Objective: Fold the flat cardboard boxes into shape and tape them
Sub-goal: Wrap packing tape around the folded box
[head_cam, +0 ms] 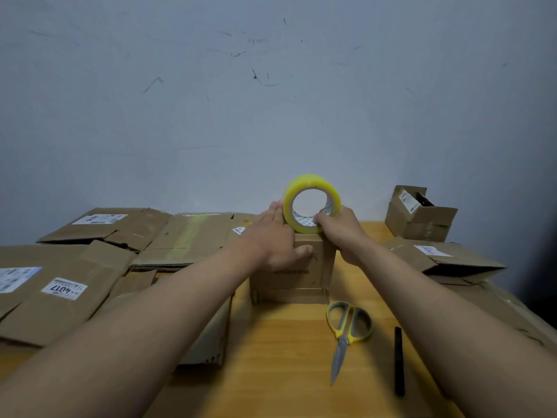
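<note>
Reaching forward, left hand point(275, 236) flat on box point(313, 267), right hand point(340, 229) gripping tape roll point(312, 203).

A small brown cardboard box point(313, 267) stands folded into shape under both hands. A yellow-tinted tape roll point(311, 203) stands on edge on its top, between the hands, its core facing the camera.

Folded box point(301, 267) stands mid-table point(286, 342), toward the far edge. Left hand point(271, 239) lies flat on its top, fingers straight. Right hand point(340, 230) grips the tape roll point(312, 203), upright on the box's far top edge. Scissors point(346, 333) and pen point(398, 360) lie nearer, to the right.
</note>
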